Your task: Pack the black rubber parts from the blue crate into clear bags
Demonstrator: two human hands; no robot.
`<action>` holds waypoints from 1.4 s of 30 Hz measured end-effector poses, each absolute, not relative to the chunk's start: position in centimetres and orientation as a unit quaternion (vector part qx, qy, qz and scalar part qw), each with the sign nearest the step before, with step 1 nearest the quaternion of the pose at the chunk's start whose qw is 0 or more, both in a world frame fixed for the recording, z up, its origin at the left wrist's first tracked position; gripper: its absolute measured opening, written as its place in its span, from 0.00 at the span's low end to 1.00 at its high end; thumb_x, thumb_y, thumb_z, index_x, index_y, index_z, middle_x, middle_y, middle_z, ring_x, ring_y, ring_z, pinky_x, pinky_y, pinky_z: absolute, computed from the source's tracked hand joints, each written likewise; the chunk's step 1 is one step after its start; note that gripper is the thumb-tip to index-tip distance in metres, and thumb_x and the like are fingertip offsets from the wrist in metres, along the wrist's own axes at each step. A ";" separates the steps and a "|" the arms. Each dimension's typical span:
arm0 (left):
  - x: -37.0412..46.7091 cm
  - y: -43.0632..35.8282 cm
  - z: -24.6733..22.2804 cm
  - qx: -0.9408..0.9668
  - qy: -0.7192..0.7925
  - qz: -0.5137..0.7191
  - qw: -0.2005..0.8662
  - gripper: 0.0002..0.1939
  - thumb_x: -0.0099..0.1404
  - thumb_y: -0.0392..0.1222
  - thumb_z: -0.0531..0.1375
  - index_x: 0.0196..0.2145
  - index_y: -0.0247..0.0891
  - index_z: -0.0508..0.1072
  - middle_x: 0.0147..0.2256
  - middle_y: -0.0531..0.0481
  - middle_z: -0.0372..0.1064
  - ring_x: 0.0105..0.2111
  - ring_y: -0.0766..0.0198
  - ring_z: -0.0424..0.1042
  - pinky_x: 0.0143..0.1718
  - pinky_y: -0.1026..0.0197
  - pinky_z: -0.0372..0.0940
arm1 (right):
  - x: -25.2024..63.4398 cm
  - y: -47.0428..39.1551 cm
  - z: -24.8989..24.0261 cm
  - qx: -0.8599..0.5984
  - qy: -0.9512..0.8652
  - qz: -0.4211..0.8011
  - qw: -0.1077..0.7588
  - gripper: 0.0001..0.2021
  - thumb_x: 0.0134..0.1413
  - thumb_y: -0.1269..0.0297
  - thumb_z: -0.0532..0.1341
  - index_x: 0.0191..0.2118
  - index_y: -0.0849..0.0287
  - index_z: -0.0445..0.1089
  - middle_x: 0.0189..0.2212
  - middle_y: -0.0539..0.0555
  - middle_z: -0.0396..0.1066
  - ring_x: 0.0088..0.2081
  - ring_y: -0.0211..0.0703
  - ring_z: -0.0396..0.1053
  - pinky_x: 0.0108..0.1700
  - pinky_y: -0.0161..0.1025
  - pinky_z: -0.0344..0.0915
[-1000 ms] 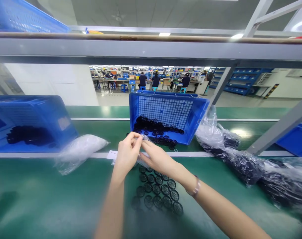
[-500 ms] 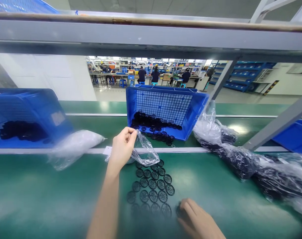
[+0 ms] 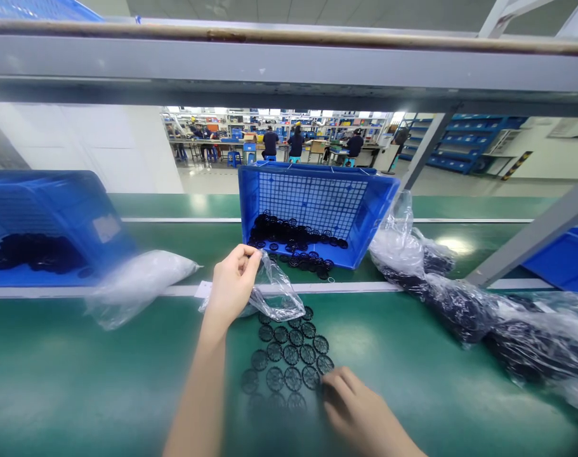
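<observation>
My left hand (image 3: 234, 279) pinches the edge of a clear plastic bag (image 3: 282, 292), which hangs over the far end of several black spoked rings (image 3: 292, 355) laid in rows on the green surface (image 3: 103, 381). At the right side of the rows is my right hand (image 3: 348, 403), its fingers curled down by the lower right rings; what they hold, if anything, is hidden. Beyond the bag, a tilted blue crate (image 3: 312, 171) has its open side toward me, with a heap of black rings (image 3: 289, 231) spilling at its lower edge.
On the left stand another blue crate (image 3: 45, 190) with black parts and a white filled bag (image 3: 143, 279). Clear bags of black parts (image 3: 460, 304) line the right. A slanted post (image 3: 531, 225) and an overhead beam (image 3: 269, 66) cross the view. People sit in the background.
My right hand has moved left to the lower right of the rows, and the ring at that corner no longer shows. My left hand still pinches the bag.
</observation>
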State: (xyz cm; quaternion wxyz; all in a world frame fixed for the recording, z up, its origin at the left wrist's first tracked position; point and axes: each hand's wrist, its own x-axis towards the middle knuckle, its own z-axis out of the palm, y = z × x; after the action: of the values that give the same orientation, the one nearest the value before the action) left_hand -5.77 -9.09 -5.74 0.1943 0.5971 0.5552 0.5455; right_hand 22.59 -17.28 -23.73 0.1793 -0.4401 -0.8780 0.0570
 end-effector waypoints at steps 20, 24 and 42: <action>-6.3 -8.7 -6.2 0.588 0.558 0.549 0.201 0.13 0.68 0.51 0.55 0.33 0.40 0.71 0.20 0.59 0.54 0.21 0.69 0.50 0.23 0.65 0.48 | 22.6 -9.8 -22.0 -0.455 -0.877 0.006 0.152 0.10 0.63 0.64 0.52 0.48 0.56 0.60 0.41 0.56 0.65 0.32 0.44 0.73 0.31 0.39 0.71; -6.3 -8.6 -6.2 0.586 0.559 0.552 0.200 0.13 0.68 0.50 0.55 0.32 0.40 0.71 0.20 0.58 0.54 0.21 0.69 0.50 0.23 0.65 0.48 | 22.9 -11.2 -22.2 -0.461 -0.875 0.026 0.145 0.07 0.63 0.65 0.52 0.45 0.57 0.60 0.39 0.54 0.66 0.30 0.43 0.72 0.30 0.39 0.71; -6.2 -8.7 -6.2 0.592 0.555 0.548 0.203 0.13 0.69 0.51 0.54 0.33 0.41 0.69 0.20 0.59 0.54 0.21 0.69 0.50 0.23 0.66 0.48 | 20.3 -13.0 -22.0 -0.447 -0.879 0.067 0.151 0.13 0.62 0.67 0.53 0.52 0.51 0.60 0.44 0.54 0.64 0.28 0.39 0.71 0.31 0.38 0.70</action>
State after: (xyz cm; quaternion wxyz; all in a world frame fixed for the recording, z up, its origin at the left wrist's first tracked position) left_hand -6.24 -8.68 -6.18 0.2026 0.5921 0.5551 0.5480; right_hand 20.32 -12.98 -22.02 0.1509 -0.4474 -0.8789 0.0674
